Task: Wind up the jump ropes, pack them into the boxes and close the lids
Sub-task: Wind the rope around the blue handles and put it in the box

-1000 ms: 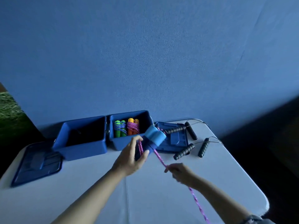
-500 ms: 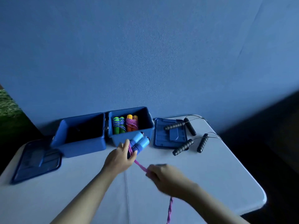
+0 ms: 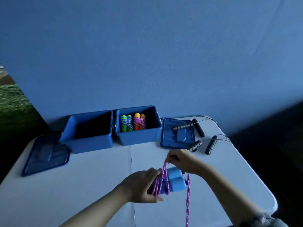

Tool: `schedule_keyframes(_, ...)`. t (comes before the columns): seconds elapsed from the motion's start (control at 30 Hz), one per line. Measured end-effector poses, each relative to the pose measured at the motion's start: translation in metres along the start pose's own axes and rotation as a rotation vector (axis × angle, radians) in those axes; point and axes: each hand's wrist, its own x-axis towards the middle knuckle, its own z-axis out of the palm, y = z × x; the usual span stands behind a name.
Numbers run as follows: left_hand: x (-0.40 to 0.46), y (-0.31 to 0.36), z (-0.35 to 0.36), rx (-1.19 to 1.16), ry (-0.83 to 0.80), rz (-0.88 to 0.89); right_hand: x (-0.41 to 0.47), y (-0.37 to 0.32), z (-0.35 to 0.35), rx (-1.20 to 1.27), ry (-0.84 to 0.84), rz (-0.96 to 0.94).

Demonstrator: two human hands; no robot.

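My left hand (image 3: 142, 187) grips the two blue handles (image 3: 176, 180) of a jump rope, held side by side above the table. Several turns of pink rope (image 3: 159, 182) lie round the handles. My right hand (image 3: 182, 159) pinches a loop of that rope just above them; the free end (image 3: 187, 203) hangs down past the table's front. At the back stand two open blue boxes: the left box (image 3: 89, 145) looks dark inside, the right box (image 3: 139, 138) holds a wound green-handled rope (image 3: 126, 123) and a wound orange-handled rope (image 3: 139, 122).
One blue lid (image 3: 45, 155) lies left of the boxes, another lid (image 3: 177, 134) to their right. Two black-handled ropes (image 3: 211, 145) with thin cables lie loose at the back right, one handle resting on the right lid. The white table (image 3: 98, 177) ends near the right.
Both hands have come nearer to me and lower with the handles. The right hand has gone from below the handles to above them, carrying the rope round; more turns lie on the handles.
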Motion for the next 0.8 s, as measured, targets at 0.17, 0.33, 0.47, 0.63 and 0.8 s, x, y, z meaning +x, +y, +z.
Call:
schedule_keyframes(0.17, 0.002, 0.006, -0.003, 0.009, 0.003, 0.052, 0.005, 0.017, 0.002, 0.013, -0.026, 0.043)
schedule_keyframes(0.33, 0.004, 0.001, 0.004, 0.021, 0.064, 0.148, 0.009, 0.036, 0.008, 0.097, -0.056, 0.102)
schedule_keyframes(0.47, 0.004, 0.002, 0.002, -0.103, 0.051, 0.051, 0.006, 0.048, 0.011, 0.25, -0.071, 0.132)
schedule_keyframes(0.63, 0.007, 0.003, -0.001, -0.274, 0.072, -0.059, 0.002, 0.059, 0.018, 0.623, -0.139, 0.245)
schedule_keyframes(0.8, 0.007, 0.003, 0.001, -0.379, 0.152, -0.257, -0.01, 0.071, 0.031, 0.902, -0.114, 0.339)
